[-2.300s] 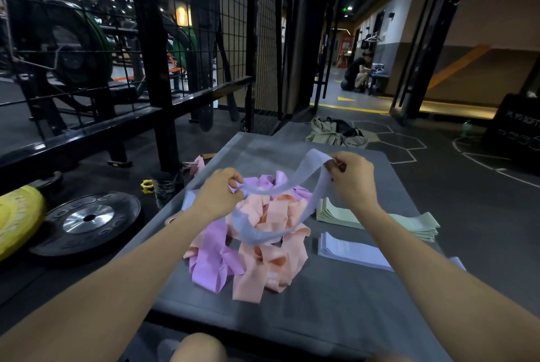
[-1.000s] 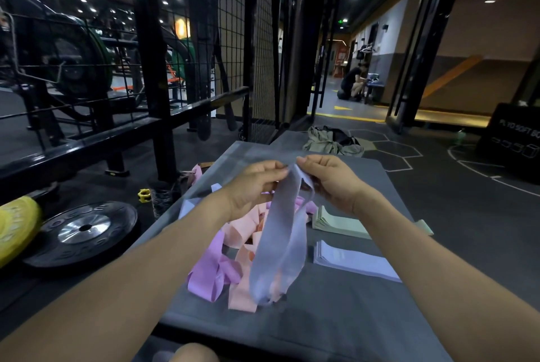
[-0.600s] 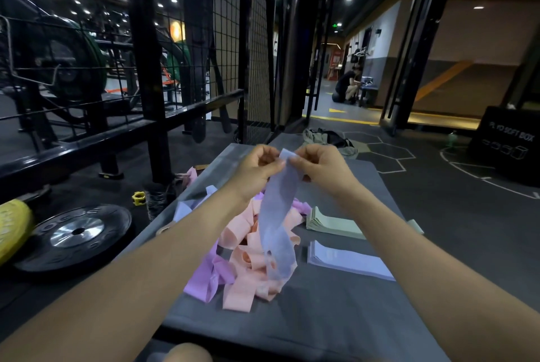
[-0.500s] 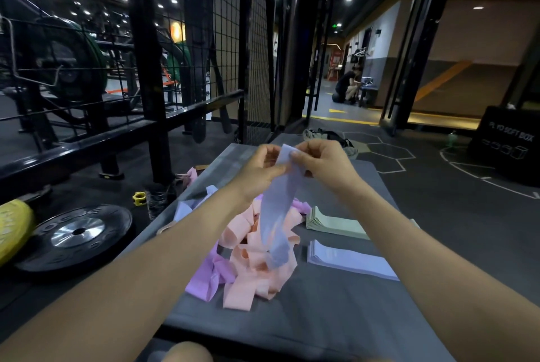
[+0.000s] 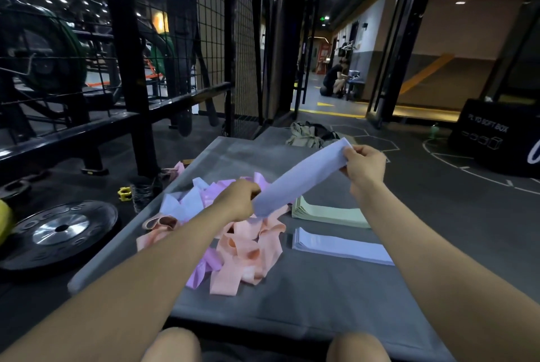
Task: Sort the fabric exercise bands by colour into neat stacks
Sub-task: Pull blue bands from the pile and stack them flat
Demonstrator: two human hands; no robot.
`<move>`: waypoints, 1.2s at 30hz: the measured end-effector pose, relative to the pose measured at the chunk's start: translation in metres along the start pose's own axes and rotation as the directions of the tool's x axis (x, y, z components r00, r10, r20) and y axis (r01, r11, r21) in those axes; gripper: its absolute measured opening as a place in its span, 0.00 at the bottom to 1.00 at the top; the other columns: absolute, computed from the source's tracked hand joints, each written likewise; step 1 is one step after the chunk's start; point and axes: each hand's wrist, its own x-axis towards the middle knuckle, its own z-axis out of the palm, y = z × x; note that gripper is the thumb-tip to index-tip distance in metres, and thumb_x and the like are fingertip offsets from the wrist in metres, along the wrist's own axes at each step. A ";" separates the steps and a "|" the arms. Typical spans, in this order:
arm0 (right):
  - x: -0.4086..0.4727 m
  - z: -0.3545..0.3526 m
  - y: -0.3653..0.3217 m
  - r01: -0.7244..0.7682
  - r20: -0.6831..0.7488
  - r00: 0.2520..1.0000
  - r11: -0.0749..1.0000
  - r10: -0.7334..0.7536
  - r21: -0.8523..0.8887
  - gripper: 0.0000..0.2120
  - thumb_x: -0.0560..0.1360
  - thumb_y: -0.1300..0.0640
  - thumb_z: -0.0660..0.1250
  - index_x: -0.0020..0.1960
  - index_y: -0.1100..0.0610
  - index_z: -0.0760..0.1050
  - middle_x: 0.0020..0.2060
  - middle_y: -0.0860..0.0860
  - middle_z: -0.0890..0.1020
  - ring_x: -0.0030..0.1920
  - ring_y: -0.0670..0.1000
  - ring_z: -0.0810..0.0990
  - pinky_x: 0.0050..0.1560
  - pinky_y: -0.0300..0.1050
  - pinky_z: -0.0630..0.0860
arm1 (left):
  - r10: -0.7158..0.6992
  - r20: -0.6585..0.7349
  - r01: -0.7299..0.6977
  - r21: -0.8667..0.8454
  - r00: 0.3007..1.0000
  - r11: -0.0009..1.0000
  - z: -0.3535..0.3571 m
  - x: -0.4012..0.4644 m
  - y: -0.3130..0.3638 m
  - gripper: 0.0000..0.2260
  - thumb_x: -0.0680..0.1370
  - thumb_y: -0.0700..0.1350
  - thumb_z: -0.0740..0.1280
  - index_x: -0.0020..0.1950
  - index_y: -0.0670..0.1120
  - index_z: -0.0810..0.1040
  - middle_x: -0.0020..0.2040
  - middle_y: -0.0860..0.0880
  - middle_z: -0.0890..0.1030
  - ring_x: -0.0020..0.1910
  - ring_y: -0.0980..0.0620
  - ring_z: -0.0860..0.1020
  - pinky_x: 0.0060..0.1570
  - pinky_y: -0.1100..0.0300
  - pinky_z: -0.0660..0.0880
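Both hands, left hand (image 5: 238,200) and right hand (image 5: 363,167), gripped opposite ends of a pale lavender-blue fabric band (image 5: 301,179), stretched flat above the grey counter (image 5: 306,297), over a jumbled peach and lilac band pile (image 5: 242,247) beside matching folded stack (image 5: 339,246).

Bare counter (image 5: 306,297) lies open along the near edge. Tangled band pile (image 5: 233,233) blocks the left-centre; green stack (image 5: 330,212) and lavender stack (image 5: 339,247) occupy the right.

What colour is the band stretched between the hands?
Pale lavender-blue band, seen clearly in the head view.
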 end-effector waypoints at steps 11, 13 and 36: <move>0.004 -0.012 0.017 -0.041 -0.074 0.996 0.999 0.040 -0.015 0.04 0.77 0.63 0.63 0.44 0.62 0.75 0.40 0.56 0.78 0.43 0.54 0.75 0.45 0.46 0.77 | -0.319 -0.068 0.182 -0.699 0.945 0.691 0.018 0.007 -0.011 0.25 0.75 0.35 0.66 0.64 0.54 0.60 0.49 0.43 0.72 0.43 0.45 0.72 0.34 0.56 0.74; 0.007 -0.016 0.019 -0.051 -0.096 0.994 0.998 0.049 -0.026 0.05 0.77 0.62 0.63 0.45 0.62 0.76 0.38 0.53 0.77 0.42 0.54 0.75 0.48 0.48 0.79 | -0.397 -0.070 0.177 -0.814 0.915 0.553 0.016 0.008 -0.017 0.25 0.73 0.32 0.66 0.61 0.54 0.60 0.48 0.43 0.73 0.44 0.44 0.73 0.41 0.50 0.76; 0.008 -0.040 0.050 -0.184 -0.177 0.971 0.975 0.160 -0.128 0.05 0.77 0.64 0.64 0.50 0.64 0.77 0.44 0.56 0.77 0.35 0.52 0.77 0.38 0.41 0.74 | -0.247 0.374 0.436 -0.854 0.894 0.283 0.008 -0.006 -0.043 0.03 0.75 0.44 0.69 0.48 0.48 0.79 0.40 0.51 0.78 0.40 0.55 0.74 0.45 0.63 0.75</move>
